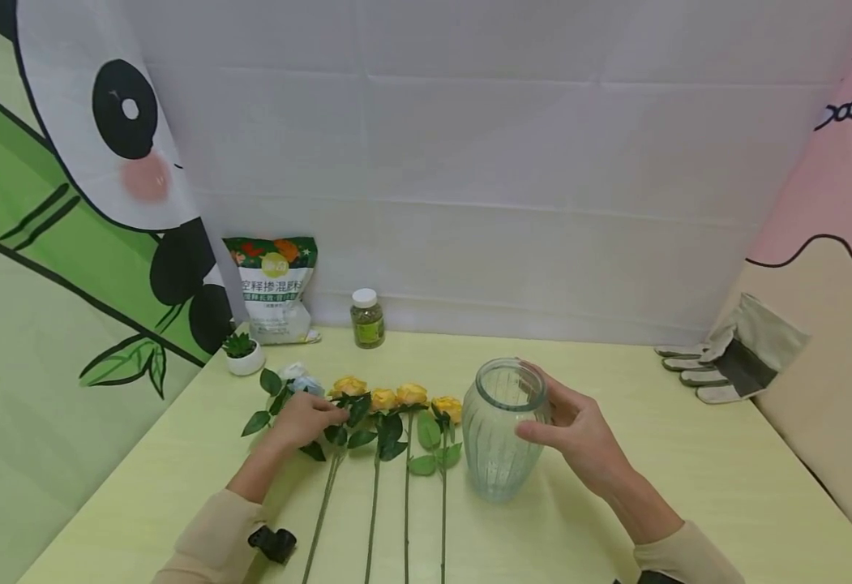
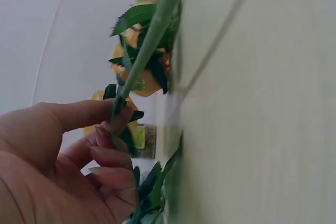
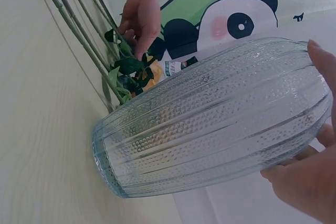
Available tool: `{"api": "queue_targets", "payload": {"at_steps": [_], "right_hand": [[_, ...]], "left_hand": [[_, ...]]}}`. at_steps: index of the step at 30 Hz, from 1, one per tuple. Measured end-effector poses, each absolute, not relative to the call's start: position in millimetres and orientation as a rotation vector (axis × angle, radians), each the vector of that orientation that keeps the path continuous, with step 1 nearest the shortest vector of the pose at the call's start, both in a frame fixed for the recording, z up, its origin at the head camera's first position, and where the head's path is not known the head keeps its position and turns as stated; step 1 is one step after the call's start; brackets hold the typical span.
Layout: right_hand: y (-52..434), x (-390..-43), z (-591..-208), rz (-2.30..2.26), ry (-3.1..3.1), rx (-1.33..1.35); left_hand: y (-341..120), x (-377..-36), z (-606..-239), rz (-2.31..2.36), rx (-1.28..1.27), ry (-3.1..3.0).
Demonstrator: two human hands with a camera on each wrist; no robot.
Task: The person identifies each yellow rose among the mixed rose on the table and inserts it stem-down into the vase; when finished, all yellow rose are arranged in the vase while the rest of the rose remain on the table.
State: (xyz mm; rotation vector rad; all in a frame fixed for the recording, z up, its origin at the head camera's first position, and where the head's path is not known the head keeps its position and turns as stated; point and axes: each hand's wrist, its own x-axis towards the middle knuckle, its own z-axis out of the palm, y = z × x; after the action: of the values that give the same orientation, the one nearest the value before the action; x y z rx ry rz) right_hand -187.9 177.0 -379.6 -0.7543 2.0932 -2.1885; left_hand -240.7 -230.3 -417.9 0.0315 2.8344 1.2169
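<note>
My left hand [image 1: 309, 419] pinches the green stem [image 2: 149, 43] of the leftmost yellow rose [image 1: 348, 386] between thumb and fingers, just below the bloom. Three other yellow roses, among them the rightmost rose [image 1: 447, 408], lie in a row to its right with their stems pointing toward me. Beside the left hand are a pale blue flower [image 1: 306, 384] and a white one, partly hidden. My right hand [image 1: 582, 438] grips a clear ribbed glass vase [image 1: 500, 450] from the right near its rim, thumb on the near side. The vase stands upright, no flowers in it.
At the back left are a fertilizer bag [image 1: 274, 292], a small potted succulent [image 1: 243, 354] and a white-capped jar [image 1: 367, 319]. A pair of work gloves [image 1: 739, 357] lies at the right edge of the table [image 1: 637, 414].
</note>
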Motion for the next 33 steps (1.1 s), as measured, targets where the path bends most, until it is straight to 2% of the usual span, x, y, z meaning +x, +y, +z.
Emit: {"api": "queue_targets", "payload": {"at_steps": [4,12,23,33], "right_hand": [[176.3,-187.6,-378.5,-2.188,2.091,-0.769],[176.3,-187.3,-377.0,-2.187,2.083,-0.769],[177.6,-187.1,-376.9,-2.187,2.074,-0.754],[178.0,-187.0,-377.2,-2.180,2.068,-0.749]], "left_hand": [[-242.0,-240.5,-406.3,1.383,-0.075,2.687],[-263.4,-245.9,-401.5,1.915,-0.107,2.172],[-281.1,-245.6,-396.4,2.251,-0.150,1.588],[-274.3,-229.6,-367.6,2.493,-0.007,1.289]]}}
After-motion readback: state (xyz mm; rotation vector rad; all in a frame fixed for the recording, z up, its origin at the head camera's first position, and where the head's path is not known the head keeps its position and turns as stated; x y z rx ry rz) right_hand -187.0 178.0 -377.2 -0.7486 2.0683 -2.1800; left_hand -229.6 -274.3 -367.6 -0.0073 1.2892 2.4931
